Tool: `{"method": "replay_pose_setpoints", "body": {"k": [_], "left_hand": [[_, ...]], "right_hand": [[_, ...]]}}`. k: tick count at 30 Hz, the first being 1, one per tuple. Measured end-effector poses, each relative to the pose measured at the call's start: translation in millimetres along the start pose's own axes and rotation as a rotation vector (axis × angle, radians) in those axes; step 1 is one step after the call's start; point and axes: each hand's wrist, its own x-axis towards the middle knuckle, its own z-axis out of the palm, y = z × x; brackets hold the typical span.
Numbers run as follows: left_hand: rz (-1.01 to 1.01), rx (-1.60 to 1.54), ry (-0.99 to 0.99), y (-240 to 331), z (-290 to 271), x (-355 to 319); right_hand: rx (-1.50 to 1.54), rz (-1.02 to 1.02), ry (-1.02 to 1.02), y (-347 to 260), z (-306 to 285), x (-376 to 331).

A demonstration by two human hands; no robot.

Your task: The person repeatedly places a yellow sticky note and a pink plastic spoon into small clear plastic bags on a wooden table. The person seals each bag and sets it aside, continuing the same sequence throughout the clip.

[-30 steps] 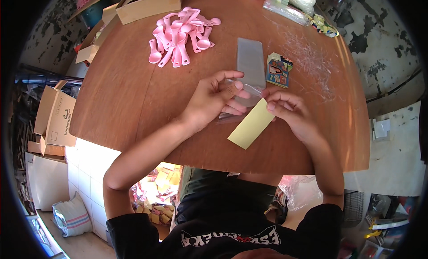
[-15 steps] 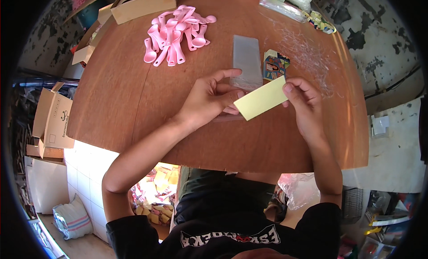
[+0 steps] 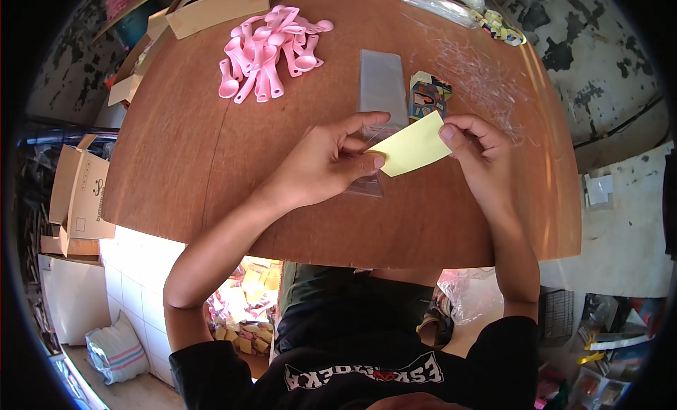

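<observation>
White lettering (image 3: 363, 375) (arched) on black shirt (image 3: 331, 344), dark print (image 3: 97, 188) on carton (image 3: 84, 216)

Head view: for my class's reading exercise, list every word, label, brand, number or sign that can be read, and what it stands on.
I won't copy out wording or brands, but print shows here:
Black shirt: white lettering across the chest, with some red in it.
Cardboard box at left: dark lettering and a dark symbol.
Small colourful cards on the table: any print is too small to read.
Yellow card: no print visible on the facing side.

Pink spoons (image 3: 260, 37) left, plastic sleeves (image 3: 381, 82) right, open lane between
</observation>
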Motion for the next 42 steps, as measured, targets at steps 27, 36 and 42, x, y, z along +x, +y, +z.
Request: {"method": "replay_pose_setpoints", "body": {"k": [27, 36, 42], "left_hand": [[0.229, 0.101, 0.137, 15, 4, 0], [0.333, 0.231, 0.196, 25, 5, -2], [0.314, 0.143, 0.197, 29, 5, 0]], "right_hand": [[0.267, 0.015, -0.409, -19, 17, -6], [0.272, 0.154, -0.477, -33, 17, -4], [-0.077, 0.069, -0.458, -47, 17, 2]]}}
